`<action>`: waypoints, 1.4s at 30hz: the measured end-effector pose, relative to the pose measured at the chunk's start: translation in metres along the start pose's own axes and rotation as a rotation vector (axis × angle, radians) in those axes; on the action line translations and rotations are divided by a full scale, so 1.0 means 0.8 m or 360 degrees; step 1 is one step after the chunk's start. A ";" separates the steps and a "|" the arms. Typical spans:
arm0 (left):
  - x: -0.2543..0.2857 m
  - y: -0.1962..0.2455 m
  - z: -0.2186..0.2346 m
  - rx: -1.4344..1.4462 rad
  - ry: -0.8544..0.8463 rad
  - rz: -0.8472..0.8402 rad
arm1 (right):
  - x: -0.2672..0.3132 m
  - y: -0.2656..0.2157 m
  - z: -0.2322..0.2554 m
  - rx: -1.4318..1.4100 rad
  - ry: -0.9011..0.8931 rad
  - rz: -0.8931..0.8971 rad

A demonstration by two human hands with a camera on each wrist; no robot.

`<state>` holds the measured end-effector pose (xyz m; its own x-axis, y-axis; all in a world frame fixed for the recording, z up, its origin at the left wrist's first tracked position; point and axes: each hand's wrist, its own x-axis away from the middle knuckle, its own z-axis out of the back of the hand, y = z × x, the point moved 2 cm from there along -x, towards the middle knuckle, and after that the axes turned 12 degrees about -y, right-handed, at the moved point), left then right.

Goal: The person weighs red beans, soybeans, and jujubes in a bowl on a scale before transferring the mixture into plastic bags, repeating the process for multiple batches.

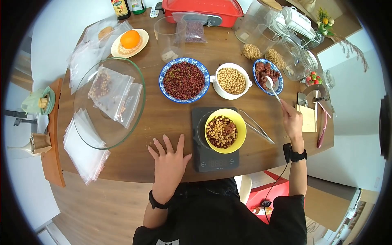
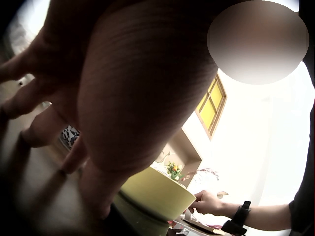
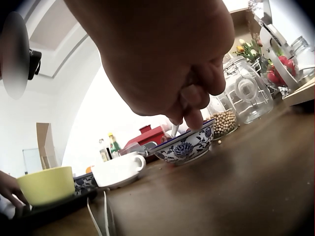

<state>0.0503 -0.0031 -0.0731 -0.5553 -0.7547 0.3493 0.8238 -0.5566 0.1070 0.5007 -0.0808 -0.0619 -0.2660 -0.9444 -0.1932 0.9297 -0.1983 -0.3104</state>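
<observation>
My right hand [image 1: 292, 121] grips the handle of a white spoon [image 1: 269, 84]. The spoon's bowl rests among dark reddish-brown dried fruit [image 1: 262, 69] in a blue-and-white bowl [image 1: 278, 87]; in the right wrist view the fingers sit right over that bowl's rim. With fingers spread, my left hand [image 1: 169, 166] rests on the table beside a black kitchen scale [image 1: 200, 161]. On the scale stands a yellow bowl [image 1: 241, 141] holding beans [image 1: 219, 132] and a brownish fruit piece [image 1: 230, 127] on top.
Metal tongs [image 1: 259, 131] lie right of the scale. Behind it stand a bowl of red beans [image 1: 183, 80] and a white two-handled bowl of soybeans [image 1: 231, 81]. A large glass bowl [image 1: 141, 110] with filled bags is at left, near plastic bags [image 1: 83, 149]. Glass jars [image 1: 294, 67] stand back right.
</observation>
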 end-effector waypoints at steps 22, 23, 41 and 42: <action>-0.002 -0.002 -0.002 -0.0007 0.0005 0.0001 | 0.019 -0.018 0.024 -0.1832 -0.0097 -0.1007; -0.002 -0.002 -0.003 -0.0008 0.0000 0.0012 | 0.026 -0.026 0.031 -0.1848 -0.0130 -0.0987; 0.006 -0.003 -0.011 0.0028 0.0067 0.0032 | 0.112 -0.193 0.052 0.0357 -0.0215 0.0490; 0.006 -0.003 -0.014 0.0028 0.0085 0.0030 | 0.114 -0.196 0.053 0.0354 -0.0206 0.0510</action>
<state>0.0444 -0.0092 -0.0817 -0.5448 -0.7826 0.3013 0.8357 -0.5365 0.1177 0.3414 -0.1469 0.0083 0.0670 -0.9900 -0.1244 0.9965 0.0727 -0.0421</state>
